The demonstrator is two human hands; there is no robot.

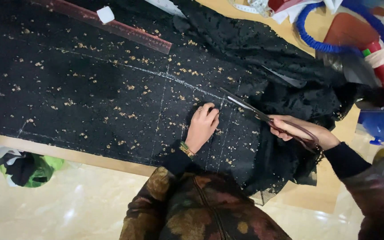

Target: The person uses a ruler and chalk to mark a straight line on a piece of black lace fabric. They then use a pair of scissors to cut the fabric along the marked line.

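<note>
Head view looks down on one wooden table [45,149] spread with one length of black fabric [81,84] flecked with gold, which covers most of the top from the left edge across to the right, where it bunches into folds; near the top left lies one long reddish ruler [125,30] with one small white block of chalk [105,14] resting on it; white chalk lines [161,106] cross the cloth, one long diagonal and several short ones running toward you, though faint stretches keep me from a sure count; your left hand [202,126] lies palm down on the fabric just beside those lines, its fingers [209,109] curled and pressing the cloth flat, holding nothing; keep that pressure close to the blades but clear of their path, so the weave cannot creep; one pair of scissors [263,116] sits in your right hand [301,131], whose fingers are closed through the handles, blades parted a little with the tips at the chalked line; judging by this, slide the lower blade along the table, take long strokes, and follow the chalk rather than the gold flecks.
</note>
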